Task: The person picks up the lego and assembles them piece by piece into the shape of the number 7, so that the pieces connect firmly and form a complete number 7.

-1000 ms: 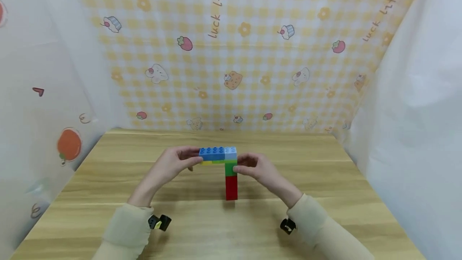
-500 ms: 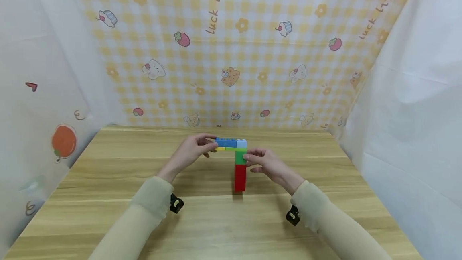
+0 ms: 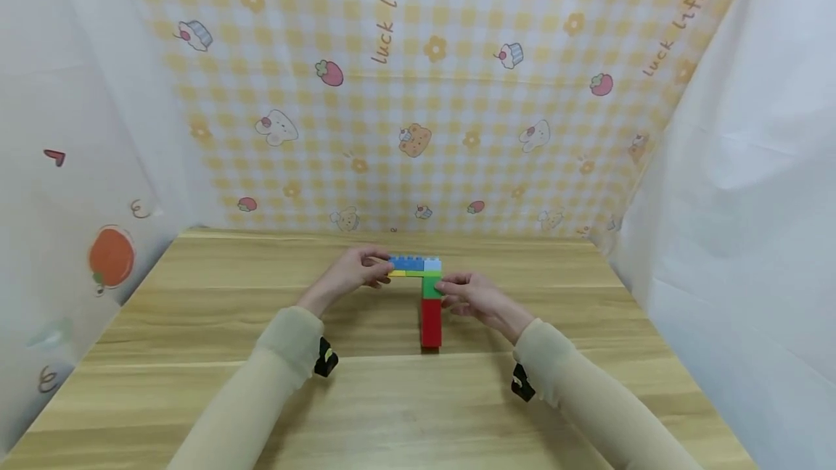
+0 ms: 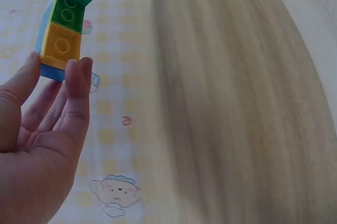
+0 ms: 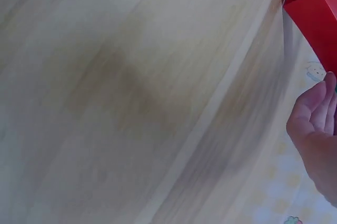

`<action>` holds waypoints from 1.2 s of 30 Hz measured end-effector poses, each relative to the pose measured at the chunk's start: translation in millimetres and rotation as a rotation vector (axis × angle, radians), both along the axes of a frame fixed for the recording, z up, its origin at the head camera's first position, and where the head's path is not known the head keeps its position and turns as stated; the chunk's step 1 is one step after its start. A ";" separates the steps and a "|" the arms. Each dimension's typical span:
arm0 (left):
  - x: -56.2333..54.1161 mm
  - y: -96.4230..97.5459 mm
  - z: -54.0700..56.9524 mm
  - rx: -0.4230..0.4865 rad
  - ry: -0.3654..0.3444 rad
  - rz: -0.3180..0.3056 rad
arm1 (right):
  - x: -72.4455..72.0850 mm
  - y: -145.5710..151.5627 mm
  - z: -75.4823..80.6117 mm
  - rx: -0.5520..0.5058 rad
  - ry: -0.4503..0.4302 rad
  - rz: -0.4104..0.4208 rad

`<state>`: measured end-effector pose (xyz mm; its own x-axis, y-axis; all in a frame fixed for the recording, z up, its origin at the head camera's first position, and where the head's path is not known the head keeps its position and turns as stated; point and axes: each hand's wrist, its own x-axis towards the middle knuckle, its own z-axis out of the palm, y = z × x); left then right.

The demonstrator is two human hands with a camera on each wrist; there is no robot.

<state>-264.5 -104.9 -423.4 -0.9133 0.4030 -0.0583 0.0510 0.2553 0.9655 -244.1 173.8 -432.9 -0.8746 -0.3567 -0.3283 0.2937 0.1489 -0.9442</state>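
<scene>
Between the hands is an upside-down L of joined toy building bricks. A blue brick (image 3: 407, 264) and a light blue brick (image 3: 432, 265) form its top, above yellow (image 3: 397, 273) and lime (image 3: 414, 273) bricks. Below the light blue one, a green brick (image 3: 431, 286) sits on a tall red part (image 3: 431, 323). My left hand (image 3: 349, 272) pinches the free end of the blue and yellow bricks between thumb and fingers. My right hand (image 3: 480, 297) holds the green brick from the right. The red part's hollow underside shows in the right wrist view.
The wooden table (image 3: 418, 405) spreads around the bricks. A yellow checked cloth (image 3: 418, 93) hangs behind it, with white sheets (image 3: 738, 187) at both sides. Small black devices (image 3: 325, 358) sit at the wrists.
Both hands have carried the brick assembly to the right and farther from the body, then slightly back left. Both holds stay the same. The view has shifted a little.
</scene>
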 end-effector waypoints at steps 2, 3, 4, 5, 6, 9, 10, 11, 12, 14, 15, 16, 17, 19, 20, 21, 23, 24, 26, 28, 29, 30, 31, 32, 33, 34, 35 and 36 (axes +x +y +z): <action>-0.9 2.0 -3.1 -0.014 -0.024 0.007 | -1.9 0.4 -3.3 0.002 -0.030 -0.020; -1.5 3.1 -4.8 -0.017 -0.039 0.012 | -2.5 0.5 -4.9 0.003 -0.043 -0.030; -1.9 4.1 -6.5 -0.022 -0.052 0.012 | -2.7 0.4 -6.3 0.010 -0.051 -0.039; -2.3 4.9 -8.1 -0.033 -0.059 0.009 | -2.8 0.3 -7.6 0.020 -0.058 -0.049; -2.9 5.8 -9.6 -0.040 -0.075 0.007 | -2.8 0.1 -8.9 0.029 -0.067 -0.060; -3.1 6.6 -15.3 -0.090 -0.101 -0.012 | -1.6 -2.5 -13.3 0.081 -0.071 -0.073; -2.9 6.2 -17.1 -0.114 -0.105 -0.020 | -1.1 -4.1 -14.9 0.103 -0.070 -0.071; -2.5 5.5 -19.2 -0.135 -0.111 -0.025 | -0.3 -6.0 -16.5 0.125 -0.064 -0.066; -2.2 4.7 -21.1 -0.148 -0.126 -0.028 | 0.3 -8.2 -18.4 0.149 -0.055 -0.058; -1.6 2.3 -25.5 -0.178 -0.136 -0.039 | 1.2 -12.6 -22.1 0.199 -0.024 -0.037; -1.5 1.6 -27.7 -0.185 -0.139 -0.046 | 1.9 -14.2 -23.1 0.221 -0.006 -0.027; -1.4 1.4 -29.9 -0.188 -0.147 -0.045 | 2.6 -15.4 -23.9 0.243 0.012 -0.020; -1.3 1.4 -32.4 -0.189 -0.151 -0.047 | 4.0 -16.2 -24.4 0.265 0.033 -0.012; -1.1 1.6 -36.6 -0.190 -0.153 -0.046 | 5.4 -17.4 -25.3 0.290 0.059 -0.006; -0.7 1.9 -37.9 -0.189 -0.153 -0.042 | 6.3 -17.8 -25.6 0.291 0.066 -0.004; -0.4 2.1 -38.5 -0.186 -0.157 -0.040 | 7.2 -18.0 -26.0 0.295 0.075 -0.004; 0.1 1.9 -38.0 -0.182 -0.164 -0.042 | 8.0 -18.4 -26.7 0.297 0.091 -0.011; 0.0 1.5 -37.0 -0.177 -0.165 -0.044 | 7.1 -18.1 -26.8 0.293 0.094 -0.020; 0.3 1.2 -34.0 -0.171 -0.161 -0.051 | 6.7 -15.7 -25.5 0.305 0.119 -0.033; 1.0 -0.7 -30.5 -0.183 -0.141 -0.060 | 7.8 -12.4 -22.0 0.322 0.158 -0.044; 2.2 -2.2 -28.7 -0.196 -0.128 -0.053 | 8.9 -10.5 -19.7 0.336 0.192 -0.041; 4.1 -4.2 -26.9 -0.214 -0.118 -0.046 | 10.5 -8.5 -16.8 0.364 0.235 -0.030; 6.9 -6.2 -24.9 -0.247 -0.103 -0.045 | 13.3 -6.2 -13.9 0.409 0.293 -0.014; 9.9 -8.0 -23.0 -0.292 -0.077 -0.053 | 16.8 -3.5 -10.7 0.447 0.346 0.000; 13.0 -9.6 -21.1 -0.343 -0.044 -0.063 | 21.1 -0.2 -7.3 0.492 0.407 0.009; 16.2 -10.6 -19.2 -0.391 -0.006 -0.076 | 25.7 3.8 -4.3 0.540 0.473 0.012; 19.5 -11.2 -17.4 -0.437 0.035 -0.086 | 30.7 8.2 -1.2 0.586 0.538 0.010; 22.9 -12.1 -16.2 -0.478 0.081 -0.103 | 36.0 12.7 1.8 0.639 0.598 0.003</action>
